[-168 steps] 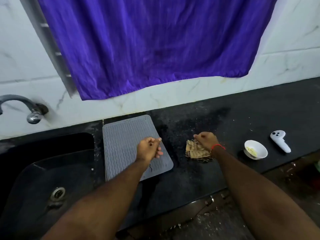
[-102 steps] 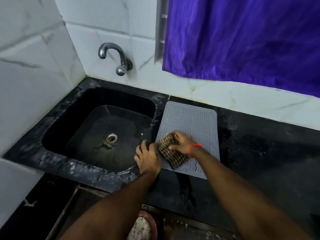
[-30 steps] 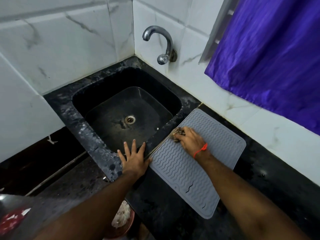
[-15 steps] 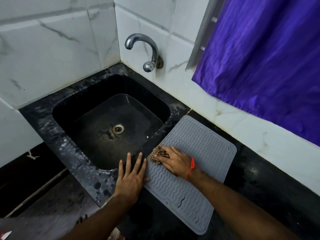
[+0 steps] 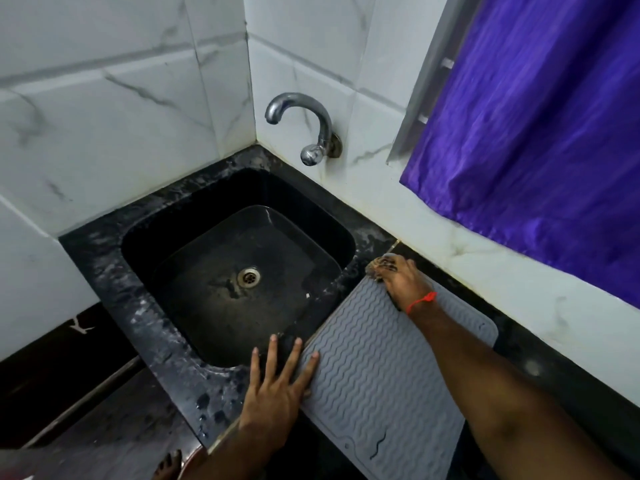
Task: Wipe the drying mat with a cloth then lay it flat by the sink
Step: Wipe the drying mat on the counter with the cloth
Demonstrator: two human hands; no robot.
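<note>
So the drying mat [image 5: 377,372] was lying flat on the dark desk [image 5: 540,368], its long left edge right up against the rim of the sink [image 5: 239,271]. Its long axis ran from the near desk edge away toward the tiled wall behind the sink, tilted a bit to the right.

The right hand [image 5: 401,280] was up at the mat's far corner, the one on the sink side, with the checked cloth [image 5: 381,265] bunched under its curled fingers, so that grip was clenched on the cloth. Pretty much all the unwiped-looking mat lay back toward the person from there, along the long axis. I'd guess the next stroke has to drag toward the body, not sideways.

The left hand [image 5: 277,386] was nearer the body, fingers spread and straight, flat across the sink rim with the outer fingertips touching the mat's left edge. Nothing gripped there, just pinning. That looked like the anchor keeping the mat from sliding off the sink side.
</note>
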